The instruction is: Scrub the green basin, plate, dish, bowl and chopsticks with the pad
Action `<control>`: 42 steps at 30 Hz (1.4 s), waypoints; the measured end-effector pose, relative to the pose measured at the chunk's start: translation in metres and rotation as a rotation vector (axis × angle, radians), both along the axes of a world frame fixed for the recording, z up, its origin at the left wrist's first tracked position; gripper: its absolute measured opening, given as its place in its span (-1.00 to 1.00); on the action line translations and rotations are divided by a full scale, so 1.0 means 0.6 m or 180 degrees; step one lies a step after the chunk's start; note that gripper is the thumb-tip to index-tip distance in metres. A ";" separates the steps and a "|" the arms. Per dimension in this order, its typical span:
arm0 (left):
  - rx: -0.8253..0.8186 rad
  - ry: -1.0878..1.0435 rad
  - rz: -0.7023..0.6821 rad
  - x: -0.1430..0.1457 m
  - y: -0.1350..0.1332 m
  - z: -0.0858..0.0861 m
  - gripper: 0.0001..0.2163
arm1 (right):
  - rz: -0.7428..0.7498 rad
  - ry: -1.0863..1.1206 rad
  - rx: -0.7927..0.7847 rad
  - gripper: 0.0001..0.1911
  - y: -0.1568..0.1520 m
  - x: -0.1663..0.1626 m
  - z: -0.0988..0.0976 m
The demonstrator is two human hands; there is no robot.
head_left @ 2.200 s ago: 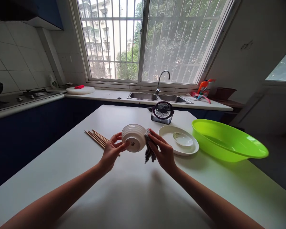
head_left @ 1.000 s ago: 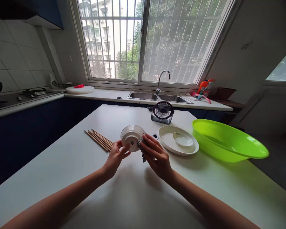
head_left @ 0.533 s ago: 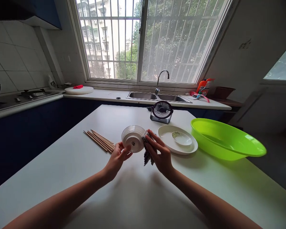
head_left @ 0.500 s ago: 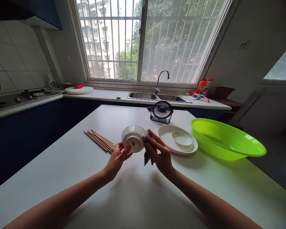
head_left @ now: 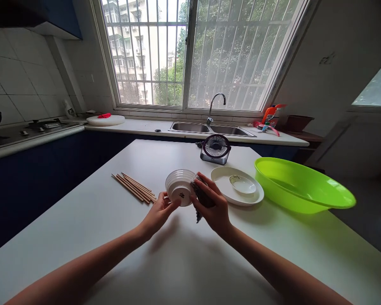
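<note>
A white ribbed bowl (head_left: pixel 180 183) is tilted above the table, its base with a dark mark facing me. My left hand (head_left: pixel 161 213) is closed on the bowl's lower left edge, thumb on the base. In my right hand (head_left: pixel 214 206) is a dark grey cloth (head_left: pixel 203 195), pressed against the bowl's right side. The fingers are bent round the cloth, and part of it hangs below them. Just left of my left hand lie several wooden chopsticks (head_left: pixel 133 187). To the right of my right hand, a small white dish (head_left: pixel 242 185) rests on a white oval plate (head_left: pixel 218 177).
A bright green basin (head_left: pixel 305 186) stands at the table's right edge. Behind the bowl is a small desk fan (head_left: pixel 215 148). The white table (head_left: pixel 82 220) fills the foreground. Beyond it are a double sink (head_left: pixel 190 127) with a tap (head_left: pixel 211 108) and a hob (head_left: pixel 28 131).
The bowl and my left hand have shifted slightly right and down. My right fingers have closed more around the cloth, and less of it hangs down.
</note>
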State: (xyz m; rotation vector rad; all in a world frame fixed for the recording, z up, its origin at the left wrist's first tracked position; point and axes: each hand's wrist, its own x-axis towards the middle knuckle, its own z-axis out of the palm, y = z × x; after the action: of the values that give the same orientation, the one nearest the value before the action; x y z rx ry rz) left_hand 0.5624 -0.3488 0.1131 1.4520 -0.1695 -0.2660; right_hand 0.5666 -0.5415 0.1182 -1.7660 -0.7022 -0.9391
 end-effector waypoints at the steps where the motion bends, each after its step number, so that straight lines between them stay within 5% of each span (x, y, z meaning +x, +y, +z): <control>1: 0.0051 -0.0050 -0.0042 0.001 0.001 0.000 -0.46 | -0.0013 -0.0016 -0.0017 -0.49 -0.001 0.000 0.002; 10: -0.0045 -0.0437 -0.0304 0.019 0.011 0.008 -0.44 | -0.0250 -0.0603 -0.0522 -0.43 -0.008 -0.001 0.012; 17: 0.0561 -0.1335 0.0158 0.028 0.028 0.030 -0.31 | -0.0183 -0.1027 -0.1028 -0.37 -0.012 0.004 0.019; 25: 0.1175 -0.2314 -0.0133 0.026 0.043 0.051 -0.37 | -0.0017 -0.1019 -0.1285 -0.41 -0.011 0.003 0.013; 36: 0.1202 -0.2032 0.0049 0.031 0.048 0.036 -0.40 | 0.0368 -0.0674 -0.1601 -0.53 -0.029 0.015 0.024; 42: 0.1121 -0.1879 0.0154 0.027 0.043 0.035 -0.40 | 0.0559 -0.0240 -0.1026 -0.52 -0.041 0.030 0.021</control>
State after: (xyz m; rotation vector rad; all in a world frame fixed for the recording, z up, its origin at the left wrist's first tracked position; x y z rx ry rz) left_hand 0.5787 -0.3229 0.1339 1.8534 -0.5875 0.1918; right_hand 0.5847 -0.5662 0.1306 -1.9156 -1.0882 -0.8093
